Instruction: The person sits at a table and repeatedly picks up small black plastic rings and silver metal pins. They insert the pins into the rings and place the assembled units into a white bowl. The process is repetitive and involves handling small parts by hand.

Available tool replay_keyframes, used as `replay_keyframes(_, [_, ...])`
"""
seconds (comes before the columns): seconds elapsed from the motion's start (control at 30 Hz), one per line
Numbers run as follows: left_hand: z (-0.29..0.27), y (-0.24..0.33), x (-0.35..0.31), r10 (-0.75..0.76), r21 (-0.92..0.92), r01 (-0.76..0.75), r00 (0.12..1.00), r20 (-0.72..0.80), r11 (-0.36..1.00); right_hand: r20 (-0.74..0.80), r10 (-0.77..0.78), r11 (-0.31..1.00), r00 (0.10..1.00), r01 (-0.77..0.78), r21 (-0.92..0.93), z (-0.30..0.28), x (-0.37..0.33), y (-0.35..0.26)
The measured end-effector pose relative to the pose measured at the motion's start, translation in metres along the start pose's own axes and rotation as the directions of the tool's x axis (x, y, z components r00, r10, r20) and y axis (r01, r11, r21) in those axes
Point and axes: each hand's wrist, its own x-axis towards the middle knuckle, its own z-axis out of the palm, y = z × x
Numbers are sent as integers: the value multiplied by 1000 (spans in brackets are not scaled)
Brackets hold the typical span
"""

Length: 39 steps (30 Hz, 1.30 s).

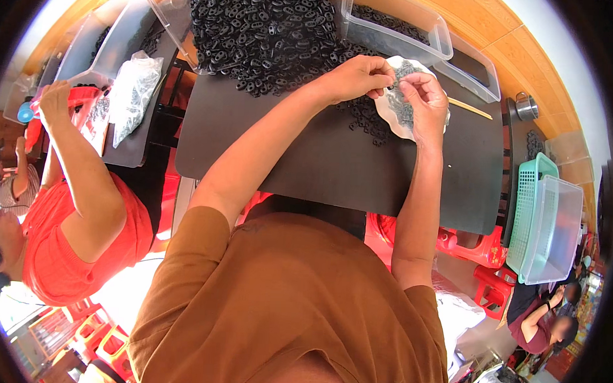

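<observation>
Over a white wavy-rimmed dish (388,120), both my hands work close together. My left hand (361,78) is closed in a pinch, with a small black plastic piece just showing at its fingertips. Thumb and fingers of my right hand (425,104) are pinched too; whatever they hold is too small to make out. Many tiny greyish parts (404,112) lie in the dish. Behind my left forearm spreads a big heap of black plastic pieces with two holes each (258,38). A smaller scatter of black pieces (369,123) lies left of the dish.
Clear plastic bins (400,36) stand at the table's back. A thin wooden stick (471,108) lies right of the dish. Farther right are a green basket (521,219) and a clear tub (555,234). A person in red (96,231) works at the left table beside a plastic bag (136,94).
</observation>
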Motion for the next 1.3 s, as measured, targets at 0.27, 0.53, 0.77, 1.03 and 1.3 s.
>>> replay_keyframes(0.27, [5, -3, 3, 253, 479, -177, 963, -97, 860, -163, 7, 974, 987, -44, -223, -5, 4, 6])
replay_keyframes(0.53, [-18, -4, -24, -13, -255, -10, 996, -90, 967, 109, 70, 997, 992, -66, -45, 19, -6, -1])
replay_keyframes(0.77, [-16, -14, -42, -38, -408, -50, 978, -205, 911, 148, 103, 993, 984, -111, 49, 49, -12, -3])
replay_keyframes(1.03, [-11, -20, -44, -150, -497, 2, 954, -258, 868, 122, -238, 877, 964, 267, -400, 55, -15, -4])
replay_keyframes(1.3, [-10, -16, -58, 4, -39, -17, 955, -297, 999, 131, -114, 877, 985, 161, -453, 55, -18, 0])
